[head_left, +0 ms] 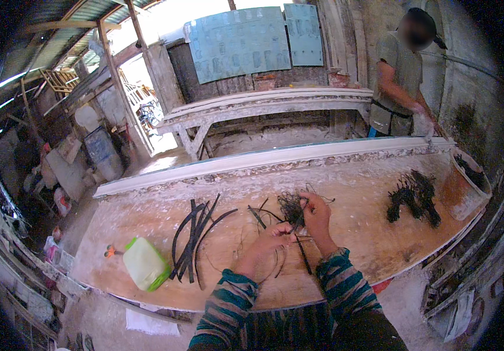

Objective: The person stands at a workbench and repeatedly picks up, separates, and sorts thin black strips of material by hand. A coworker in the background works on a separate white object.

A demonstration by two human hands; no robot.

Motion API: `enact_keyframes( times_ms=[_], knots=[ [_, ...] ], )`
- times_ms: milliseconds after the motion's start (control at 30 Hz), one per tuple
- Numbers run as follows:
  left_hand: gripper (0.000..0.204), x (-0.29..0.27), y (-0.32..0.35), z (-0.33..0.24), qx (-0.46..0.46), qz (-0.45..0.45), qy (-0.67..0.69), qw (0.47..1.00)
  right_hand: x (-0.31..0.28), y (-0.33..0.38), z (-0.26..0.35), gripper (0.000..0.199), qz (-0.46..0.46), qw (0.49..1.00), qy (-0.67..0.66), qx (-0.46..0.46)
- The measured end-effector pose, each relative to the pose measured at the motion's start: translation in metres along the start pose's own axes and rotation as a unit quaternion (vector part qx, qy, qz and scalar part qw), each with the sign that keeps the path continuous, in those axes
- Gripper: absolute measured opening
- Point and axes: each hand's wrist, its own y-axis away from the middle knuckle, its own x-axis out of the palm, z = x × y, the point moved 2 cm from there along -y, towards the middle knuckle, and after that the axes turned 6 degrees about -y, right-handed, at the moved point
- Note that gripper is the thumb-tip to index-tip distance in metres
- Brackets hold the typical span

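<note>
Over the worktable [345, 263], my right hand [317, 222] closes on a dark, wiry tangle of thin strands [290, 205]. Close beside it, my left hand [271, 244] has its fingers pinched at the lower end of the same tangle, though what exactly sits between them is too small to make out. A few short black strips [305, 257] lie under and around my hands. Left of them, several longer black strips [189, 245] rest in a loose, crossing pile. Dark knotted bundles [413, 199] lie on the tabletop to the right.
A pale container with green ends [145, 264] and orange-handled scissors [111, 251] lie at the left. A worn bucket [460, 190] stands at the right edge. Along the far edge runs a long white moulding [264, 162], touched by another person [401, 82]. Behind is a bench [264, 102].
</note>
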Motion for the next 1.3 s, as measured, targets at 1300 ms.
enact_keyframes(
  times_ms=[1300],
  knots=[
    [0.008,-0.016,-0.004,-0.003,-0.002,-0.035,-0.144,0.989,-0.005,-0.005,-0.020,0.013,0.091,0.987,-0.090,0.099]
  ],
)
